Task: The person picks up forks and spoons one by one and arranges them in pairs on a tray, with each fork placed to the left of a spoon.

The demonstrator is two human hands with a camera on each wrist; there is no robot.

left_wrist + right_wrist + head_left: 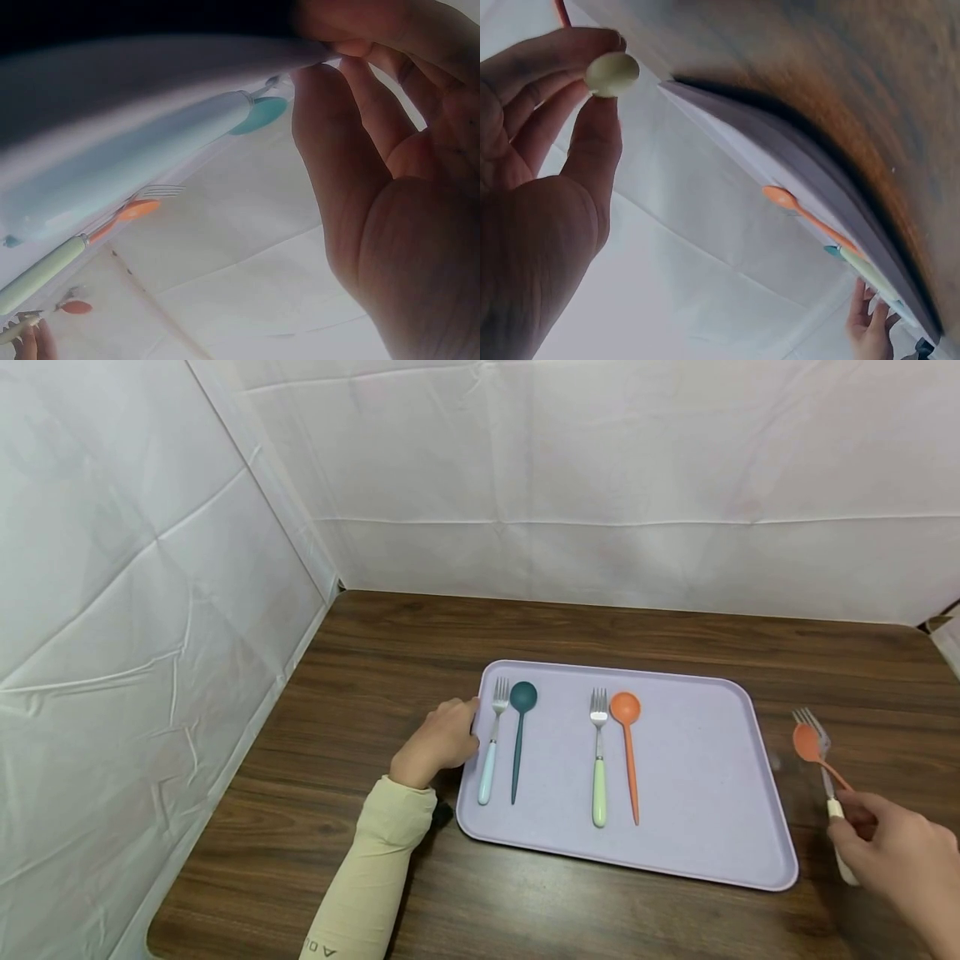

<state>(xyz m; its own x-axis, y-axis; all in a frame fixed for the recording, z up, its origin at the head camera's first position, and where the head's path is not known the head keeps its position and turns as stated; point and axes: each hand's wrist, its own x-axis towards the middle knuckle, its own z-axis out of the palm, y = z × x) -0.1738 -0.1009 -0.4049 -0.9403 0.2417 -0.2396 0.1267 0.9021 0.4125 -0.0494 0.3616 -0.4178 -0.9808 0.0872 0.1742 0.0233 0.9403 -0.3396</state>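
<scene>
My left hand (pixel 441 735) grips the left rim of a lilac tray (pixel 697 777), thumb and fingers meeting at the edge in the left wrist view. Toward the tray's left lie a fork with a pale blue handle (pixel 487 777) and a dark teal spoon (pixel 523 697). Near its middle are a fork with a light green handle (pixel 599 793) and an orange spoon (pixel 626 708). Beyond the right rim, my right hand (pixel 896 843) holds a cream-handled fork (pixel 835 808) and a coral spoon (pixel 807 742) together, heads pointing away. The right wrist view shows the cream handle's end (pixel 613 74) pinched.
The tray rests on a dark wooden table (pixel 315 727). White sheeting (pixel 600 485) hangs behind the table and down its left side. A small black object (pixel 442 814) shows beside the left wrist.
</scene>
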